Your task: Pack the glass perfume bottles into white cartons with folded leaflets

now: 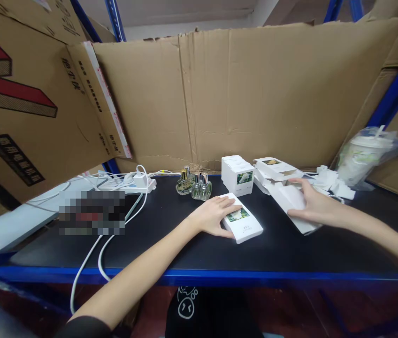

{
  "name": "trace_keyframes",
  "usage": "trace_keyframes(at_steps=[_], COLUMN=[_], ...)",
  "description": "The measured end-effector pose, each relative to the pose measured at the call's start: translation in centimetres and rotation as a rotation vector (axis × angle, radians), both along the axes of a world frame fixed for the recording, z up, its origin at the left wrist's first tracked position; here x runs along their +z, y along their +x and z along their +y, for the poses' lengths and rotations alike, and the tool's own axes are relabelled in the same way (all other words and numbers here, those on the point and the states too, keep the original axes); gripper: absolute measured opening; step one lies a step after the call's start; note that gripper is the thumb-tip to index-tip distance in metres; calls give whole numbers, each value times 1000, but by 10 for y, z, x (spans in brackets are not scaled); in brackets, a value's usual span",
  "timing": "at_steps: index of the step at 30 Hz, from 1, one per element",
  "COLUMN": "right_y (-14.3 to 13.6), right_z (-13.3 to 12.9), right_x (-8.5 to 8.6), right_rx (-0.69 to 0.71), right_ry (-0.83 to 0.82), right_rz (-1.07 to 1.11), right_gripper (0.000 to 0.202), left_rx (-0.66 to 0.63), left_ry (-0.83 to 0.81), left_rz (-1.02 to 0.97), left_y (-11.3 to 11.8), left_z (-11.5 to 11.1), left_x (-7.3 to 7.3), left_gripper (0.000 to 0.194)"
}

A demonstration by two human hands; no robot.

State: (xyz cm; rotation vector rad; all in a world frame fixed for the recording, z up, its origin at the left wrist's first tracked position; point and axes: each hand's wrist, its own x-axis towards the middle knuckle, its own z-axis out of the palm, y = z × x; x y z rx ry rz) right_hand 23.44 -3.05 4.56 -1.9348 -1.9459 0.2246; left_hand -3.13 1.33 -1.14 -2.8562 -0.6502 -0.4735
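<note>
My left hand (218, 217) grips a flat white box (248, 228) with a green and white flower picture, lying on the black tabletop. On the right, my right hand (313, 206) has its thumb and fingers around a white carton (290, 199) at the front of a loose pile. Behind that pile's front lies another white carton (275, 165) with a yellow flower picture. Between and behind my hands stands a row of closed white boxes (237, 176), the front one showing a white flower. Several small glass bottles (201, 188) stand left of the row.
A bagged plastic cup (361, 157) stands at the back right beside white paper pieces (331, 180). White cables and a power strip (132, 184) lie at the left, near a pixelated patch. Cardboard panels (255, 94) rise behind; a blue shelf edge (202, 278) runs along the front.
</note>
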Motion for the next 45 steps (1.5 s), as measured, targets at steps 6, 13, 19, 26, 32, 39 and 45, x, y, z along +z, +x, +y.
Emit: trace_keyframes(at_steps=[6,13,19,26,32,39,45], right_y=[-9,-54,-88,-107,-98,-98,-104], right_z=[-11,-31,-20,15,31,29,26], right_x=[33,51,42,22,10,10,8], right_rx=[138,370,562,414,244,271,309], right_ry=[-37,-107,-152,-6,275,571,657], right_rz=[746,1212,1291,1180,1063,704,518], right_gripper=[74,65,59,46,58,74,69], left_rx=[32,288,78,183,253,167,135], left_ry=[3,-295,-232,-396,-453,-337,-277], left_rz=[-241,-915,-923,-636,-636,-767,-763], left_y=[2,-1,3,7,8,8,10], left_z=[-3,-4,5,-4,-7,0,1], left_x=[2,7,-5,4,8,-5,-11], left_gripper=[37,32,47,48,33,47,43])
